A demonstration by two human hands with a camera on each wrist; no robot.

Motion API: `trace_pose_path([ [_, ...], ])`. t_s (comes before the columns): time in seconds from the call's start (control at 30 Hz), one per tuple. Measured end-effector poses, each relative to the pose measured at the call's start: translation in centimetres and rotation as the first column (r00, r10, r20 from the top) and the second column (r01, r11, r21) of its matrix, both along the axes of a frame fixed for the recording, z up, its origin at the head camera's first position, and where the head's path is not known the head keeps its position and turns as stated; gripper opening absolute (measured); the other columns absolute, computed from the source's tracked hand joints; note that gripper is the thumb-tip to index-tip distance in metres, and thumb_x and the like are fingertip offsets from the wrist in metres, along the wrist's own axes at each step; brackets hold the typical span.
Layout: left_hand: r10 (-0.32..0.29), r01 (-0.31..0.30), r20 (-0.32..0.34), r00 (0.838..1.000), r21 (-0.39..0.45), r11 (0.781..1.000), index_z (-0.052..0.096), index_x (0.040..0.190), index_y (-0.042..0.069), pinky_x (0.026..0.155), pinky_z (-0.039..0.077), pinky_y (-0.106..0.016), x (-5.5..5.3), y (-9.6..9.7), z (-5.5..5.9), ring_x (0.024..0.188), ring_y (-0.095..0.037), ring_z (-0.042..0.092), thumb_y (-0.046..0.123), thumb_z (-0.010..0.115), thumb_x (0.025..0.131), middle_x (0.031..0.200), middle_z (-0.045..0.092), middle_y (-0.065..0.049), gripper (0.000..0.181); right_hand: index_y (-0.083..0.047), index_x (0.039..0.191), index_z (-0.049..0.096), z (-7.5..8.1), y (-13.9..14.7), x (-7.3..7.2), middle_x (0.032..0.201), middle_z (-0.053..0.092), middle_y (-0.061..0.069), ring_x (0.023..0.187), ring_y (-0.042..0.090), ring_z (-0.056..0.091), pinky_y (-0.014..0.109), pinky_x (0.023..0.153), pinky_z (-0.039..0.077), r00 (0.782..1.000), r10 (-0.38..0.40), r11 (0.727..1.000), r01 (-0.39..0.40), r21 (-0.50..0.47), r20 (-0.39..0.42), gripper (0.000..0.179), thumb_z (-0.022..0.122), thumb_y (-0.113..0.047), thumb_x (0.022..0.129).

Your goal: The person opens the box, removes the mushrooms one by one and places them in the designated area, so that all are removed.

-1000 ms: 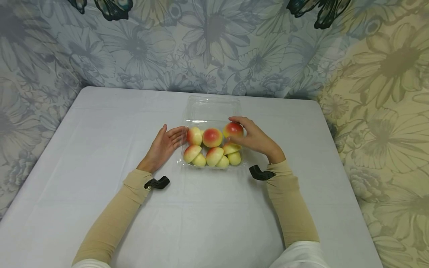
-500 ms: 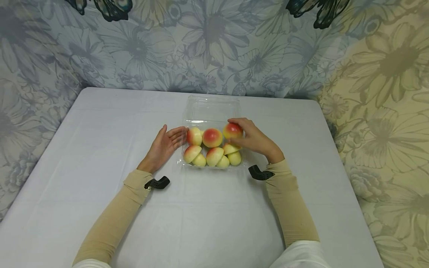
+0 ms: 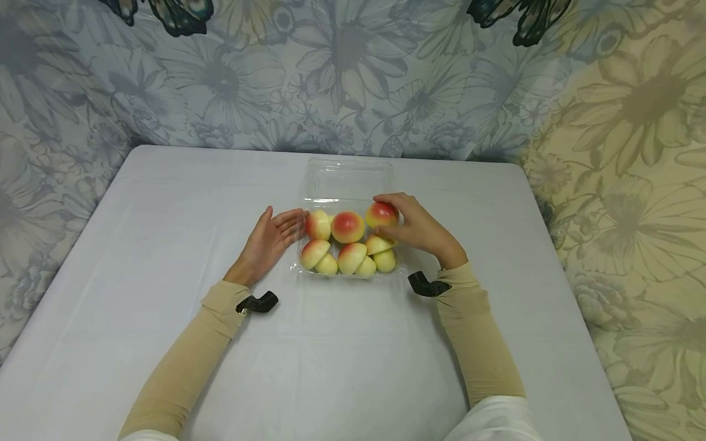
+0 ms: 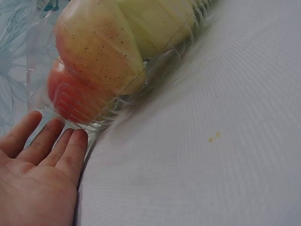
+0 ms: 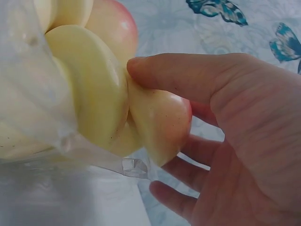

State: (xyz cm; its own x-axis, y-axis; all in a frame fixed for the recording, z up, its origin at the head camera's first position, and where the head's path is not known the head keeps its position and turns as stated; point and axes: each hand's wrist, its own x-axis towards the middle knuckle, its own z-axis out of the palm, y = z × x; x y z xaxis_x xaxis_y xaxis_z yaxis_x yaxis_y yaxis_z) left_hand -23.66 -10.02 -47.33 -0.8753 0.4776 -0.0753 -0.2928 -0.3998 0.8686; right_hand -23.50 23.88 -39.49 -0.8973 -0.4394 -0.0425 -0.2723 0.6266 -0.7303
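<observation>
Right hand grips one peach half at the tray's far right corner; left hand flat against the tray's left side.

Head view: clear plastic tray (image 3: 309,264) at frame centre on the white table (image 3: 165,202), lid folded back. Right hand (image 3: 417,229) curls round the peach half (image 3: 382,214); left hand (image 3: 270,241) lies relaxed, palm up. Left wrist view: fingers (image 4: 70,150) straight, tips touching the ribbed tray wall. Right wrist view: thumb on top, fingers under the peach half (image 5: 160,125). Judgement: light, smooth, likely slippery; hold by the rounded back. The tray looks thin and flexible, so brace it.
</observation>
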Motion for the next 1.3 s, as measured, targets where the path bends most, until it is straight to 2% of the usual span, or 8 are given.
trace_pose_path([
  [0.17,0.0,0.0,-0.003,1.0,-0.013,1.0,0.024,0.156,-0.008,0.112,0.043,-0.021,0.1,0.0,0.1,0.14,-0.017,0.043,0.048,0.01,0.111,0.161,0.032,-0.021,0.073,-0.003,0.147,0.049,0.1,0.0,0.1,0.148,0.05,0.016,0.136,0.034,0.041,0.055,0.117,0.034,1.0,-0.019,1.0,0.019,-0.018,0.0,0.065,0.076,-0.018,0.091],
  [0.3,0.0,0.0,-0.002,1.0,-0.018,1.0,0.024,0.156,-0.007,0.114,0.043,-0.022,0.1,0.0,0.2,0.141,-0.017,0.042,0.045,0.007,0.111,0.162,0.03,-0.022,0.071,-0.006,0.15,0.045,0.2,0.1,0.2,0.151,0.047,0.015,0.137,0.033,0.044,0.055,0.117,0.037,0.998,-0.052,0.996,0.054,-0.077,0.029,0.068,0.076,-0.018,0.091],
  [0.47,-0.002,0.002,-0.003,1.0,-0.008,1.0,0.024,0.156,-0.007,0.114,0.042,-0.022,0.1,0.0,0.1,0.141,-0.017,0.042,0.049,0.011,0.111,0.162,0.03,-0.022,0.073,-0.005,0.147,0.041,0.2,0.2,0.1,0.151,0.047,0.015,0.137,0.034,0.046,0.052,0.118,0.038,0.994,-0.09,0.985,0.098,-0.142,0.064,0.067,0.076,-0.017,0.091],
  [0.63,0.003,-0.003,0.0,1.0,0.006,1.0,0.024,0.156,-0.008,0.113,0.044,-0.022,0.1,0.0,0.0,0.138,-0.015,0.046,0.05,0.013,0.11,0.16,0.034,-0.02,0.074,-0.004,0.141,0.044,0.6,0.2,0.2,0.145,0.051,0.013,0.134,0.031,0.05,0.048,0.118,0.039,0.994,-0.096,0.98,0.103,-0.168,0.048,0.061,0.077,-0.015,0.091],
  [0.83,0.002,-0.002,-0.004,1.0,0.001,1.0,0.023,0.156,-0.008,0.112,0.044,-0.021,0.1,0.0,0.0,0.137,-0.015,0.045,0.046,0.009,0.111,0.159,0.034,-0.02,0.072,-0.005,0.143,0.048,1.0,0.2,0.4,0.146,0.054,0.012,0.133,0.027,0.052,0.047,0.114,0.042,0.993,-0.118,0.975,0.116,-0.191,0.002,0.06,0.077,-0.016,0.091],
  [1.13,0.004,-0.004,0.002,1.0,-0.003,1.0,0.023,0.156,-0.008,0.112,0.044,-0.021,0.1,0.0,0.0,0.138,-0.016,0.044,0.05,0.013,0.11,0.16,0.032,-0.021,0.075,-0.01,0.147,0.05,1.4,0.6,0.5,0.145,0.053,0.012,0.13,0.026,0.053,0.046,0.109,0.046,0.986,-0.166,0.956,0.155,-0.249,-0.024,0.059,0.074,-0.017,0.093],
  [1.3,0.004,-0.004,-0.002,1.0,0.002,1.0,0.022,0.156,-0.009,0.111,0.045,-0.021,0.1,0.0,0.0,0.137,-0.015,0.046,0.048,0.012,0.111,0.159,0.034,-0.02,0.074,-0.006,0.143,0.049,1.5,0.8,0.5,0.143,0.054,0.012,0.124,0.022,0.054,0.035,0.105,0.048,0.981,-0.189,0.935,0.171,-0.311,-0.03,0.056,0.073,-0.014,0.093],
])
